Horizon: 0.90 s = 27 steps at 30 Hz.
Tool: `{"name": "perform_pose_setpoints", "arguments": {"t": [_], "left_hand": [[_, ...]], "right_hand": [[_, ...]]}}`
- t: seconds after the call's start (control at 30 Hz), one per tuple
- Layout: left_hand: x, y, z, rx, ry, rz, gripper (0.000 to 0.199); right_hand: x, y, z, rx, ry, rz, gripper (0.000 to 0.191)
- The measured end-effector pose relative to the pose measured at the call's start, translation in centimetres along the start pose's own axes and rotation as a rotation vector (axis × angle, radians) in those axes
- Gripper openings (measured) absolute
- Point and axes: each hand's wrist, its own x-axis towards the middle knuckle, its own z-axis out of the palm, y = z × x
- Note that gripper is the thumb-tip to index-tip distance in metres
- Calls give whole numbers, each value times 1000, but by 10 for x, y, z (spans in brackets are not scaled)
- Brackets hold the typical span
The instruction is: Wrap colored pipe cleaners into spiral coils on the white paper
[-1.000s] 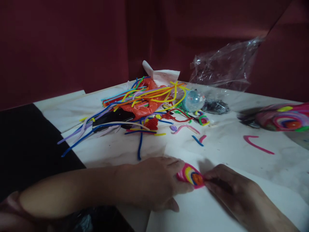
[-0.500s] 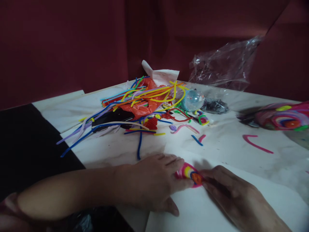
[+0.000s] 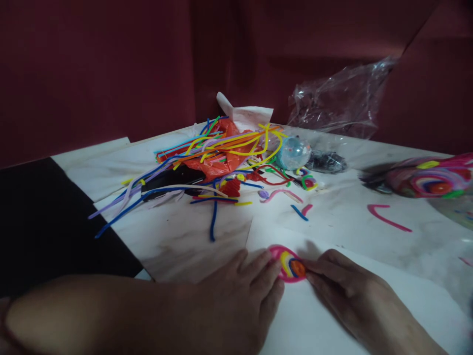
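Note:
A flat oval disc [image 3: 285, 259] of coiled coloured strands, which look like pipe cleaners, lies on a white paper sheet [image 3: 299, 315]. Pink rings its outside, with yellow, white and blue curves around an orange centre. My left hand [image 3: 247, 291] is laid flat with its fingers stretched, the fingertips over the disc's left edge. Thumb and fingers of my right hand [image 3: 347, 286] pinch together at the disc's right edge by the orange part. The fingertips hide that edge.
Loose coloured strands [image 3: 218, 148] pile up with orange plastic [image 3: 221, 165] at the table's back. Nearby are a clear blue-tinted ball [image 3: 295, 152] and a transparent plastic bag [image 3: 336, 101]. A coiled multicoloured piece [image 3: 432, 182] lies right, near a bent pink strand [image 3: 388, 220].
My left hand has shifted down and turned, its fingers now spread at the disc's left side, so more of the pink ring shows. My right hand keeps its pinch.

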Motion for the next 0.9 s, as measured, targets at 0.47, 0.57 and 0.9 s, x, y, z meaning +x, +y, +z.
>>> {"name": "perform_pose_setpoints", "arguments": {"t": [0.47,0.57,0.9], "left_hand": [[17,-11,-6,-217,-11,-1,74],[19,-15,-10,-267,-22,20,69],[21,-22,-20,-305,-65,44,56]], "right_hand": [[-5,0,1,197,48,117,20],[-6,-1,1,146,34,132,19],[7,-7,-10,-5,47,47,20]]}}
